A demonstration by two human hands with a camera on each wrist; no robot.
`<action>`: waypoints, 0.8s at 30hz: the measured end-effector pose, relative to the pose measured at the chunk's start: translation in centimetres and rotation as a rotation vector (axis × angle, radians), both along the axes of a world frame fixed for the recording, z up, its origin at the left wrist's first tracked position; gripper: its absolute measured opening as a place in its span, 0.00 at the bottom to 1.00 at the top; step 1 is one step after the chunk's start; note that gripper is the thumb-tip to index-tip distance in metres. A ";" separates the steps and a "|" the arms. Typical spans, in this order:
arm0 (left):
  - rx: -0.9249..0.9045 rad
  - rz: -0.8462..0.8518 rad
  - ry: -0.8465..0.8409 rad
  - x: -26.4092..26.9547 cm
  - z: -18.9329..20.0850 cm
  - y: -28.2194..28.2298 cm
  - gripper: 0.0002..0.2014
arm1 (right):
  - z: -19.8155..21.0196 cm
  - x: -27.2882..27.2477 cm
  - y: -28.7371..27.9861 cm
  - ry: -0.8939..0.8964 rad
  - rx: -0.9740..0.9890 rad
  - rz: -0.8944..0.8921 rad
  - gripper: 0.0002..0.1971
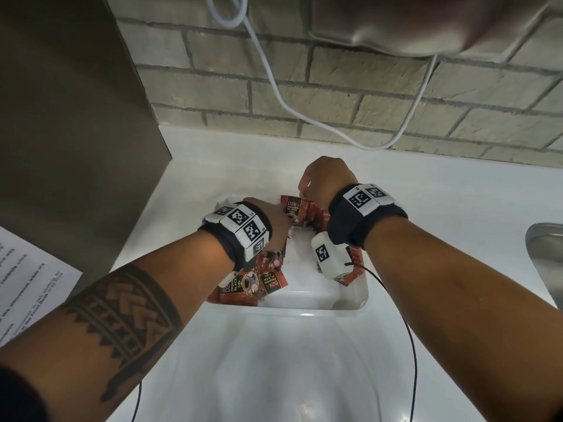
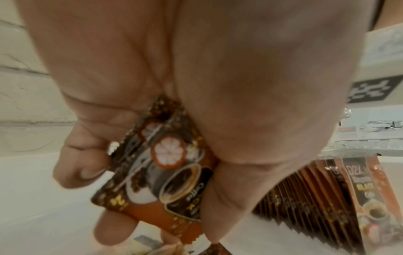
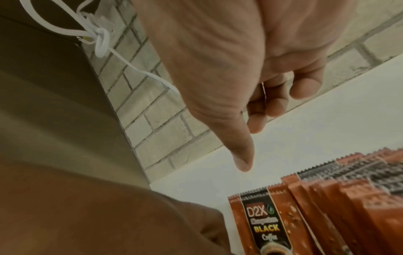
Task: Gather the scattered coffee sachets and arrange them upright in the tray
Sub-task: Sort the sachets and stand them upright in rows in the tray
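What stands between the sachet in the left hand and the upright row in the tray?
Nothing visible. The left hand grips the sachet beside the upright row in the tray. The right hand sits over the row's far end, not in the gap.

Logged from my station: a white cable (image 1: 275, 86) drooped in a loop across the grey brick wall (image 1: 335, 95), knotted near its upper end in the right wrist view. A brown panel (image 1: 70, 117) stood at left, printed paper (image 1: 27, 281) beside it. A steel sink rim (image 1: 545, 257) showed at far right on the white counter (image 1: 457, 202).
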State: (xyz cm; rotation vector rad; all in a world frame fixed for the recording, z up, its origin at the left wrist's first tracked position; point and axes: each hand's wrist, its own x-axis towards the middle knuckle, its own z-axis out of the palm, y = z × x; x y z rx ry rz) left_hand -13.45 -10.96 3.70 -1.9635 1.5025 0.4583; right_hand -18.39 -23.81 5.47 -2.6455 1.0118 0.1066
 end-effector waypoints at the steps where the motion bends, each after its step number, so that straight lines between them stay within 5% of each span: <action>1: 0.008 -0.015 0.008 0.0 -0.1 0.1 0.20 | 0.2 -0.2 0.1 -0.009 -0.002 0.000 0.07; 13: -0.130 0.155 0.168 -0.1 1.5 2.1 0.27 | 2.0 -1.7 0.8 -0.046 0.012 0.081 0.09; 20: -0.482 0.383 0.396 2.4 3.8 3.7 0.12 | 3.0 -3.1 1.2 -0.143 0.102 0.132 0.08; 24: -0.722 0.618 0.813 3.0 4.6 4.3 0.11 | 3.3 -3.6 2.4 -0.315 0.395 0.239 0.12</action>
